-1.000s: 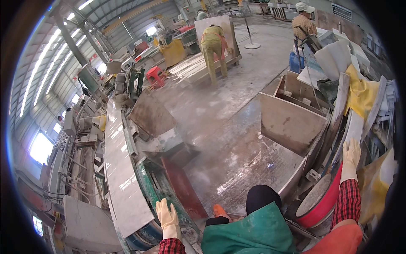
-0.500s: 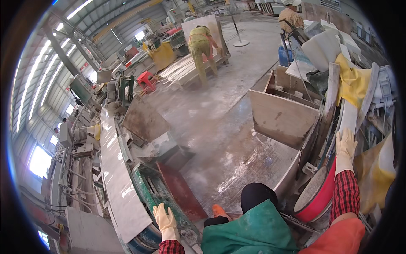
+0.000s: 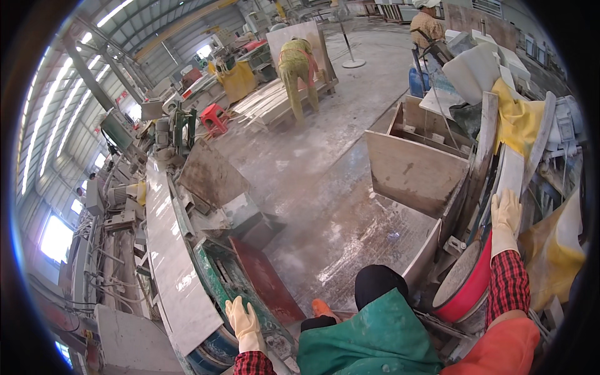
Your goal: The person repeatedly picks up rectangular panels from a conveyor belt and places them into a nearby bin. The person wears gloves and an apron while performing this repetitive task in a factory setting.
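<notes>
My right hand (image 3: 505,219), in a cream rubber glove, lies with fingers stretched over the near end of a pale, narrow strip (image 3: 512,170). That strip runs along a machine at the right, beneath a yellow cloth (image 3: 520,119). Just below the hand is a wheel with a red rim (image 3: 478,284). My left hand (image 3: 245,322), gloved alike, has its fingers apart and holds nothing visible. It is beside the near corner of a long grey slab (image 3: 181,269) and the green machine side (image 3: 215,272); whether it touches either, I cannot tell.
A brown-grey board (image 3: 415,172) stands ahead of the right machine. Reddish panel (image 3: 265,281) leans beside the left machine. Wet floor (image 3: 312,181) lies between. Farther off, a person (image 3: 297,75) bends over stacked strips (image 3: 265,109) near a red stool (image 3: 214,119); another person (image 3: 428,28) is back right.
The whole view has shifted slightly to the left. Both my hands keep nearly the same places and poses, and the bending person has barely moved.
</notes>
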Action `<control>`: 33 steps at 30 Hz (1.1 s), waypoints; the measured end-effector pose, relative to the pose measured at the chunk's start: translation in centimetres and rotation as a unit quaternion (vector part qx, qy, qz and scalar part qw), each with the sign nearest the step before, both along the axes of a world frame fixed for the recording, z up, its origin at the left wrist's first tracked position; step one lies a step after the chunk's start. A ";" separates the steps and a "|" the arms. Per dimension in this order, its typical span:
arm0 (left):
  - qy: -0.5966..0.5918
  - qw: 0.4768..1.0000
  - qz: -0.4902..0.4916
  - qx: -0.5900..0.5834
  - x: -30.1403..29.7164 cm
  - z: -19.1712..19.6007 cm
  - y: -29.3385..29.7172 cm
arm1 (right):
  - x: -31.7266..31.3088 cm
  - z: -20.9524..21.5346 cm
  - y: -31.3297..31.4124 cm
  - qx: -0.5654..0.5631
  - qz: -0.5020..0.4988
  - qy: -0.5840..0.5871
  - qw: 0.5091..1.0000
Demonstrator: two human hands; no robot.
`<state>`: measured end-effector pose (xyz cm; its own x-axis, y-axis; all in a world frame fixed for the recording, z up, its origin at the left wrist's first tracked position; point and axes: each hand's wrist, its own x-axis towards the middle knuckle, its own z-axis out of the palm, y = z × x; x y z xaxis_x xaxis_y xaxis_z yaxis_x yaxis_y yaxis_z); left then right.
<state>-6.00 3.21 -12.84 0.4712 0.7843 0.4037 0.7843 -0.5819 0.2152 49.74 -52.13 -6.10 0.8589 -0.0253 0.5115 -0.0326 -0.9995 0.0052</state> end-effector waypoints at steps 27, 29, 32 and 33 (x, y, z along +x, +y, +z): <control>-0.039 0.999 0.015 0.001 0.1 -0.6 0.3 | -2.1 -1.5 0.0 -0.005 0.030 -0.057 0.998; -0.039 0.999 0.012 -0.004 -0.1 -0.7 0.4 | -2.2 -1.3 0.0 0.007 0.032 -0.041 0.999; -0.041 0.999 0.015 -0.013 -0.3 -0.8 0.4 | -3.1 -0.8 0.7 0.005 0.035 -0.046 0.998; -0.042 0.999 0.017 -0.016 -0.3 -0.7 0.4 | -3.4 -0.6 0.8 0.006 0.035 -0.045 0.998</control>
